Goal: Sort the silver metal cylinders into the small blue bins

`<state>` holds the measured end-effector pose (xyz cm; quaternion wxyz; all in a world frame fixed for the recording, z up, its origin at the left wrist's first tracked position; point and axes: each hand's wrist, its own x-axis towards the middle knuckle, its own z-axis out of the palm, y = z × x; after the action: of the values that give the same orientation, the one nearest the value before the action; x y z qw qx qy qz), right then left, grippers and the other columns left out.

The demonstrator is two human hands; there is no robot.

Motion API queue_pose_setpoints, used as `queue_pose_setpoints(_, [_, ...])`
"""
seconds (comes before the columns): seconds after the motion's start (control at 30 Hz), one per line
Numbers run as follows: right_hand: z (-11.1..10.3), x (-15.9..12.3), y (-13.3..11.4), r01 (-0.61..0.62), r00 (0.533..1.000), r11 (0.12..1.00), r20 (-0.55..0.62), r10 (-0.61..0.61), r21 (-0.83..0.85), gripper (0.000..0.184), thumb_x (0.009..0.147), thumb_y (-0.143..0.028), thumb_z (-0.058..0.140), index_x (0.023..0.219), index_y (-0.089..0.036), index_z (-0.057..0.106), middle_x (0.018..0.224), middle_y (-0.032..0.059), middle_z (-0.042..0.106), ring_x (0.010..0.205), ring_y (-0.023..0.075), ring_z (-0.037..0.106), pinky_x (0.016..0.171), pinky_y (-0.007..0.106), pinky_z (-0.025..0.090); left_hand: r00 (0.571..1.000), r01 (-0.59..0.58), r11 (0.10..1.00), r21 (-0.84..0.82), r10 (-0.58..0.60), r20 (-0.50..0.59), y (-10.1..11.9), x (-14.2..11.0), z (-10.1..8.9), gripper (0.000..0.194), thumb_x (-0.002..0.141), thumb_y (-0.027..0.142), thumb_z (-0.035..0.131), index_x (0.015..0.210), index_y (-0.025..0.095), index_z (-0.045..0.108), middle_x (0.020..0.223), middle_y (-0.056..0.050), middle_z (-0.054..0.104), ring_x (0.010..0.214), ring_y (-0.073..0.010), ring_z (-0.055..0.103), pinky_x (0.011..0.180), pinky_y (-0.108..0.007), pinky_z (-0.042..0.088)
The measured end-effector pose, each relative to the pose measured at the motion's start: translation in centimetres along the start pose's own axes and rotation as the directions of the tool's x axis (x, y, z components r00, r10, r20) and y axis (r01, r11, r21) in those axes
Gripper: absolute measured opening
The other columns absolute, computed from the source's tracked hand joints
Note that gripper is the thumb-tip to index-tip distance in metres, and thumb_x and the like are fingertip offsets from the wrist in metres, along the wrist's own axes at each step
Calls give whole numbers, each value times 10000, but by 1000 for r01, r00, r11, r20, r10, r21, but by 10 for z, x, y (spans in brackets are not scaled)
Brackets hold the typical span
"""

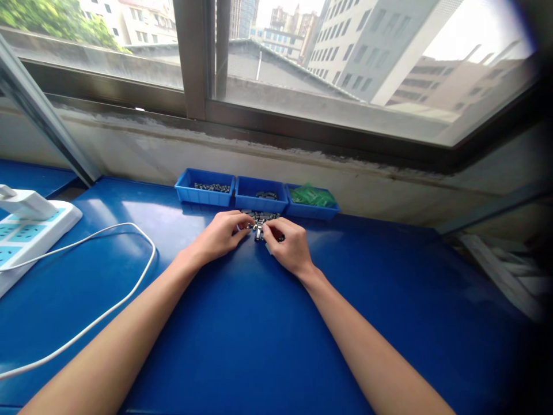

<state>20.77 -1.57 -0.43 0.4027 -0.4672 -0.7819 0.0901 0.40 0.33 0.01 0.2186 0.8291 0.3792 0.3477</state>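
Note:
Both hands meet over a pile of small dark and silver metal parts [260, 217] on the blue table. My left hand [224, 233] curls at the left side of the pile, thumb and fingers drawn together near the parts; what sits between its fingertips is too small to name. From the right, my right hand [288, 242] pinches at the pile's near edge, by a small shiny metal piece [258, 233]. Whether that piece is in its fingertips or lies beside them is hard to make out. Part of the pile is hidden behind the hands.
Behind the pile stand three blue bins: the left bin [203, 197] with small metal parts, the middle bin [259, 203] with darker pieces, the right bin [311, 211] with green bags [311, 196]. A white power strip [64, 212] and white cable [151, 253] lie left.

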Motion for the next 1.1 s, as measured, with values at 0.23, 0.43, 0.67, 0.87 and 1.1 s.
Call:
queue_pose_setpoints(0.23, [0, 0, -1, 8, 1000, 1000, -7, -8, -1, 159, 908, -250, 561, 805, -199, 671, 750, 34, 668, 651, 160, 591, 656, 288, 465, 997, 68, 993, -101, -70, -25, 3, 1, 0, 172, 857, 316, 654, 844, 159, 724, 799, -50, 686, 695, -145, 600, 668, -244, 454])
queue_pose_setpoints(0.43, [1, -1, 0, 9, 1000, 1000, -5, -9, -12, 167, 913, -253, 558, 809, -189, 672, 749, 29, 663, 648, 152, 585, 655, 278, 454, 986, 163, 978, -130, -167, -15, 8, 1, 1, 339, 888, 417, 596, 699, 140, 644, 563, 13, 570, 528, -98, 457, 506, -213, 326])
queue_pose_setpoints(0.67, [0, 0, -1, 5, 1000, 1000, 2, -5, -2, 155, 910, -251, 561, 824, -194, 677, 762, 34, 674, 651, 159, 592, 659, 285, 461, 974, 167, 928, -334, -208, -90, 6, 2, 1, 221, 842, 366, 665, 842, 148, 697, 798, -43, 727, 708, -143, 653, 682, -234, 513])
queue_pose_setpoints(0.87, [0, 1, -1, -4, 1000, 1000, 6, 4, 0, 158, 910, -253, 562, 832, -188, 683, 774, 41, 681, 658, 160, 596, 661, 286, 468, 960, 155, 868, -473, -244, -133, 3, 3, 1, 226, 785, 332, 731, 916, 149, 717, 918, -71, 753, 836, -181, 708, 817, -285, 560])
queue_pose_setpoints(1.1, [1, 0, -3, -1, 1000, 1000, 0, 1, 10, 151, 903, -240, 571, 810, -185, 676, 764, 37, 677, 651, 156, 589, 656, 285, 464, 930, 250, 926, -284, -311, -197, -1, 3, -5, 388, 875, 505, 597, 770, 151, 716, 642, -33, 685, 577, -133, 609, 568, -229, 465])
